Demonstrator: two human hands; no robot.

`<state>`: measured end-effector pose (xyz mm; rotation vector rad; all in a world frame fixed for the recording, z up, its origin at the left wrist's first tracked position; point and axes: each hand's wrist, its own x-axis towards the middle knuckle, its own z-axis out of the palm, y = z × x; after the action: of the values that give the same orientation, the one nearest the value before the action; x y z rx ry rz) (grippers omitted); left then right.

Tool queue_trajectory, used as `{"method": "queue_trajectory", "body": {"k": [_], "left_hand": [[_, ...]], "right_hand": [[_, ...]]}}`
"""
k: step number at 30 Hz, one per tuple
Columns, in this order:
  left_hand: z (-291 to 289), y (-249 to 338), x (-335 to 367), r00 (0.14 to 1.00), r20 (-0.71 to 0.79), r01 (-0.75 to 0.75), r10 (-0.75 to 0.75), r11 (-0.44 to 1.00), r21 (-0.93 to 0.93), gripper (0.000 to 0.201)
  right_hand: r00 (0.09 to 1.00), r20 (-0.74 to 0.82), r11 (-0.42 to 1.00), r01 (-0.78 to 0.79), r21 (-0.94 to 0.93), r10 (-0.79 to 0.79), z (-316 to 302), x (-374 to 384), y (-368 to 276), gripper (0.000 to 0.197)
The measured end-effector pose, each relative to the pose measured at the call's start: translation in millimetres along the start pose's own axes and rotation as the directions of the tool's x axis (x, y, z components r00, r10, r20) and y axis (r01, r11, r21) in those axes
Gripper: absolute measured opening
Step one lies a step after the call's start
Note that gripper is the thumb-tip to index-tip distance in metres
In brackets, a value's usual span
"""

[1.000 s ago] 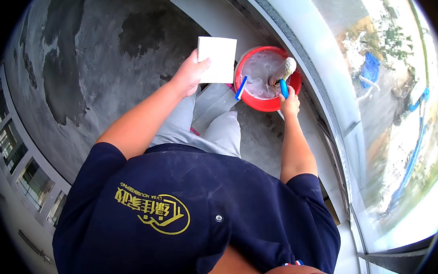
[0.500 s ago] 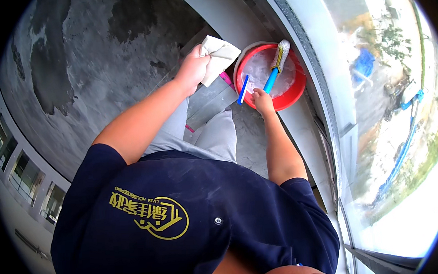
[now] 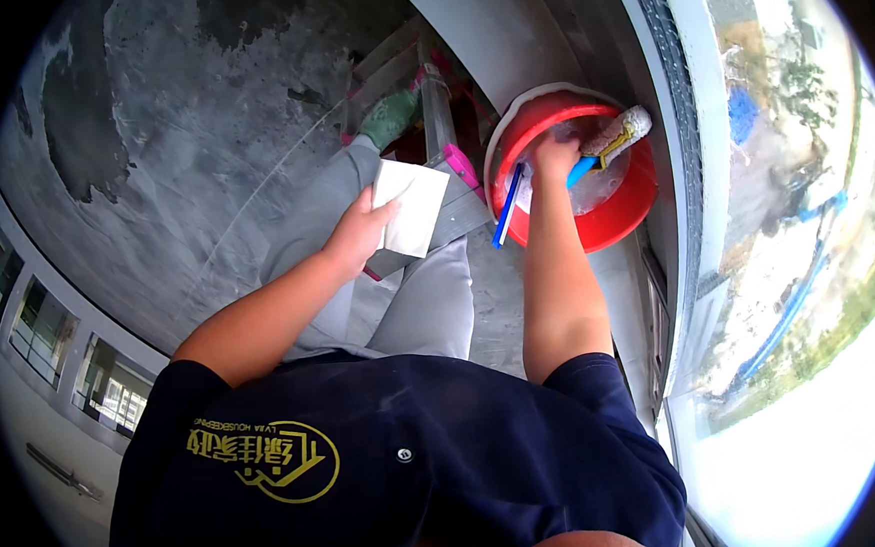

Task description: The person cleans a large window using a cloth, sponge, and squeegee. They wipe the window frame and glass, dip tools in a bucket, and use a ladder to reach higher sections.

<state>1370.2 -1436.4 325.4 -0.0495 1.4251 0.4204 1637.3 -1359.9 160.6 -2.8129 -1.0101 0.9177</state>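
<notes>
Head view: the left hand (image 3: 360, 230) grasps a white cloth (image 3: 414, 212), the thumb laid over its near face and the other fingers mostly hidden behind it, so the cloth spreads up and to the right of that grip. The right hand (image 3: 555, 156) reaches down inside a red bucket (image 3: 623, 230); its fingertips are out of sight, and whether they are closed on anything cannot be told. Just right of those fingers lies a scrubber (image 3: 586, 170), blue at the handle, its pale fuzzy head resting at the far right rim. Left of the right wrist, a blue bar (image 3: 511, 206) slants over the rim. Between the two hands' fingers stands a metal step (image 3: 462, 220). Suds (image 3: 593, 192) show beside the right wrist.
</notes>
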Motion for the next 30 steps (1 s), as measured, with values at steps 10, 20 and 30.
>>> {"method": "queue_trajectory", "body": {"k": [10,20,30], "left_hand": [[-30,-12,5,0.990,0.003,0.138,-0.138,0.990,0.011,0.039],[-30,-15,14,0.970,0.074,0.230,-0.232,0.972,0.037,0.042],[-30,-15,14,0.978,0.076,0.189,-0.193,0.980,0.056,0.044]], "right_hand": [[0.827,0.490,0.610,0.545,-0.575,-0.277,58,117,51,0.029],[0.776,0.551,0.289,0.628,-0.722,-0.308,70,122,23,0.028],[0.765,0.579,0.010,0.606,-0.795,-0.283,42,109,32,0.026]]}}
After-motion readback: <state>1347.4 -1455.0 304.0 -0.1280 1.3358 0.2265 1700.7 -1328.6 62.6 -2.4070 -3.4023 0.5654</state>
